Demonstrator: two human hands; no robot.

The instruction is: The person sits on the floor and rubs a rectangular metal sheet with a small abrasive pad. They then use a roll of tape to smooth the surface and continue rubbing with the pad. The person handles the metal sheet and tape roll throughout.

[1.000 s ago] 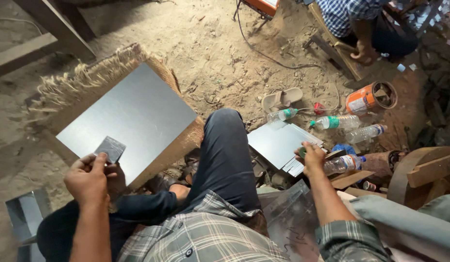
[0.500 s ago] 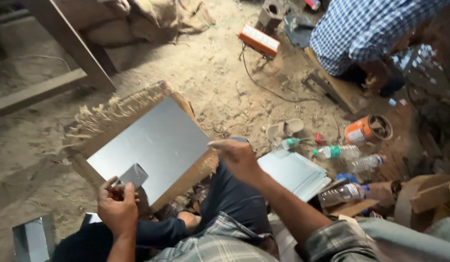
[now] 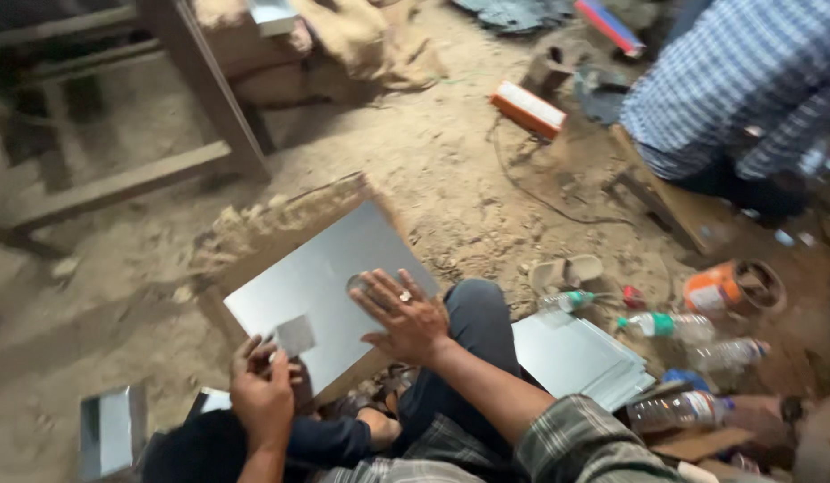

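Our right hand (image 3: 406, 317) has come across from the stack of sheets (image 3: 576, 358) and now lies open, palm flat on the grey metal sheet (image 3: 321, 282) on the floor — our left hand (image 3: 263, 389) still pinches a small grey square piece (image 3: 296, 335) at the sheet's near edge

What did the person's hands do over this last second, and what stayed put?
The right hand left the stack of metal sheets on the right, swung across the knee and now lies flat on the large metal sheet. The left hand kept hold of the small metal square. The large sheet and the bottles stayed.
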